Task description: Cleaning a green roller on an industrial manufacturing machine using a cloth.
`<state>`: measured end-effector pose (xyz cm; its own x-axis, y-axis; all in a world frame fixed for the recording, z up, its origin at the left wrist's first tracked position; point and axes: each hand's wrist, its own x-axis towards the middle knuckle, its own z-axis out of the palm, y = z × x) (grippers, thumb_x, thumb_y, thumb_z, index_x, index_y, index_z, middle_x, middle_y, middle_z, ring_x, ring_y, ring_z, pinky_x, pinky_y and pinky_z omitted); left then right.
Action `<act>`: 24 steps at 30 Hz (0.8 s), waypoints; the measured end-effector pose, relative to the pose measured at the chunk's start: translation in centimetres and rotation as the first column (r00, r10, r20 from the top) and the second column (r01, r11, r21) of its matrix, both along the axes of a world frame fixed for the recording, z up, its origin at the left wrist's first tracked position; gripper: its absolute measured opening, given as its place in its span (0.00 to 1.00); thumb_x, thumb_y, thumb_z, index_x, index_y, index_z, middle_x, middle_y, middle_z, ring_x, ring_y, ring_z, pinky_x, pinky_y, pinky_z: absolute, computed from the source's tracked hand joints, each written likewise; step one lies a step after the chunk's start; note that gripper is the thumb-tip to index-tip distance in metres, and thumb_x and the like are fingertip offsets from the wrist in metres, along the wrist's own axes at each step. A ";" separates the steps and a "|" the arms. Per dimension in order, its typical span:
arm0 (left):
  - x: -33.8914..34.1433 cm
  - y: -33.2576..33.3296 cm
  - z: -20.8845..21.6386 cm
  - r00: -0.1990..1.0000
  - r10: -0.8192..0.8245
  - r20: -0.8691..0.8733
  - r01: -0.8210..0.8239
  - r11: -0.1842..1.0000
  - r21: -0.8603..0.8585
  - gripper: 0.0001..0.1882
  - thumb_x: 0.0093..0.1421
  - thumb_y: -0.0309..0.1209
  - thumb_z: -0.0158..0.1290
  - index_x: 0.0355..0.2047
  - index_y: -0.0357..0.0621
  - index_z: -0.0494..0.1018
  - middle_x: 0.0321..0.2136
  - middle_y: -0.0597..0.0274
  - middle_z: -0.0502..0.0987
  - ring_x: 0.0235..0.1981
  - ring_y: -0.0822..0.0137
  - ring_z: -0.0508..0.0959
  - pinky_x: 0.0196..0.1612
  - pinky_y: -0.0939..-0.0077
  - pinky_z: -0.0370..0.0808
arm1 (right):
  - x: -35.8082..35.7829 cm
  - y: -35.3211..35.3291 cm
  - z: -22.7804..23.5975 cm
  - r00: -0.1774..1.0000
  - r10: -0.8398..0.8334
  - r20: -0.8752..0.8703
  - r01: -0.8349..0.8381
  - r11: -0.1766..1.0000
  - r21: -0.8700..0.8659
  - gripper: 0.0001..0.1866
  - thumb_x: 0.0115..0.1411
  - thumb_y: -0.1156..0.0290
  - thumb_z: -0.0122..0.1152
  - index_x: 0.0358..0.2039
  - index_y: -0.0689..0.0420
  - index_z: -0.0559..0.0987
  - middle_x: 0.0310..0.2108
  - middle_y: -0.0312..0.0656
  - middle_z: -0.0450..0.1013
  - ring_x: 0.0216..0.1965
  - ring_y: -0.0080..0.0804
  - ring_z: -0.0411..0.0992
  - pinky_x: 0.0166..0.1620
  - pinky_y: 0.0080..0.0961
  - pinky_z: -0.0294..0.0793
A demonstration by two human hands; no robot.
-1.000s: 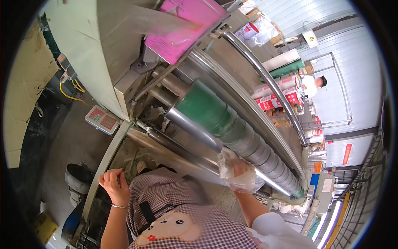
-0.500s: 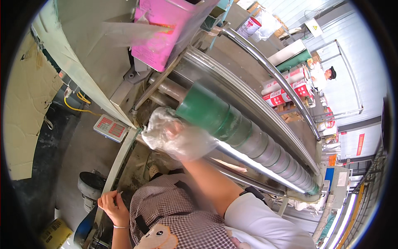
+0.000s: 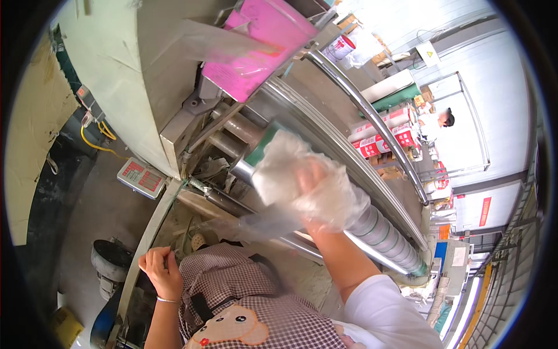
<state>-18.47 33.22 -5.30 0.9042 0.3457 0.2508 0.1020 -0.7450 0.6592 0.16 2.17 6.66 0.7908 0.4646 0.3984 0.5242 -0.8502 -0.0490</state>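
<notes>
My right hand [image 3: 311, 177] is closed round a crumpled bunch of clear plastic film [image 3: 279, 171], which veils most of the fingers. The bunch lies against or just over the long roller [image 3: 386, 230], green at its near end and banded grey further along; contact is hard to tell. A thin, blurred tail of film trails from it toward the lower left. At the lower left, my left hand [image 3: 161, 270] is curled beside the pale machine frame edge [image 3: 143, 247]. Its inner side is hidden, so whatever it may hold does not show.
Steel bars [image 3: 372, 116] run alongside the roller. A pink sheet [image 3: 256, 52] under clear film hangs at the top. A small scale-like box [image 3: 141, 177] sits left, near a yellow cable [image 3: 96, 144]. Wrapped rolls [image 3: 386, 139] and another person [image 3: 433, 123] are at the far right.
My right hand has carried the film bunch to the right along the roller, away from its near end. My left hand stays curled in nearly the same place. The view has shifted slightly.
</notes>
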 end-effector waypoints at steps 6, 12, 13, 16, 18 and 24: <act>0.3 0.0 0.3 0.998 0.028 0.051 -0.029 1.000 0.004 0.06 0.53 0.18 0.56 0.30 0.41 0.72 0.28 0.60 0.75 0.30 0.60 0.72 0.47 0.66 0.61 | 6.4 0.6 2.1 0.612 -0.642 -0.461 0.464 0.764 -0.448 0.20 0.65 0.54 0.51 0.49 0.53 0.80 0.42 0.51 0.79 0.45 0.41 0.79 0.44 0.39 0.76; -1.6 -0.5 -1.0 0.997 0.075 0.001 -0.075 0.997 -0.014 0.05 0.55 0.20 0.55 0.31 0.41 0.73 0.29 0.60 0.75 0.33 0.59 0.73 0.48 0.66 0.62 | 5.3 1.7 1.1 0.521 -0.726 -0.448 0.640 0.680 -0.358 0.32 0.61 0.39 0.52 0.56 0.48 0.79 0.50 0.53 0.77 0.55 0.41 0.73 0.56 0.31 0.69; -1.9 -0.4 -1.1 0.995 0.101 0.024 -0.101 0.995 -0.004 0.06 0.52 0.18 0.56 0.30 0.41 0.73 0.28 0.61 0.76 0.31 0.60 0.73 0.47 0.66 0.62 | 5.4 2.3 1.5 0.566 -0.697 -0.441 0.588 0.716 -0.377 0.32 0.60 0.39 0.54 0.55 0.49 0.79 0.48 0.52 0.77 0.52 0.40 0.74 0.54 0.33 0.70; -2.2 -0.5 -0.8 0.998 0.061 0.025 -0.061 0.998 -0.013 0.06 0.52 0.18 0.56 0.30 0.41 0.73 0.28 0.60 0.76 0.32 0.59 0.73 0.47 0.66 0.62 | 6.0 3.0 2.9 0.678 -0.609 -0.411 0.437 0.784 -0.442 0.33 0.57 0.38 0.60 0.51 0.51 0.81 0.43 0.47 0.79 0.43 0.38 0.77 0.47 0.38 0.73; -2.1 -0.6 -0.5 0.998 0.066 0.012 -0.066 0.998 -0.020 0.05 0.54 0.20 0.56 0.31 0.41 0.73 0.29 0.59 0.76 0.33 0.58 0.73 0.49 0.65 0.62 | 8.4 -0.5 1.9 0.601 -0.485 -0.635 0.422 0.868 -0.263 0.39 0.54 0.34 0.61 0.53 0.55 0.79 0.43 0.46 0.79 0.42 0.37 0.77 0.49 0.40 0.74; -1.6 -0.5 -0.8 0.990 0.137 -0.017 -0.137 0.990 -0.025 0.04 0.56 0.21 0.55 0.32 0.40 0.72 0.30 0.58 0.75 0.34 0.56 0.72 0.50 0.65 0.62 | 5.8 5.6 7.7 0.747 -0.429 -0.508 0.183 0.867 -0.464 0.20 0.61 0.57 0.57 0.46 0.61 0.76 0.47 0.53 0.77 0.43 0.42 0.79 0.43 0.38 0.76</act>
<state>-20.03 32.72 -6.07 0.8515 0.4726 0.2271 0.2118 -0.7061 0.6757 5.97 7.81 14.31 0.9304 0.1642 -0.3276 0.2046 -0.9744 0.0927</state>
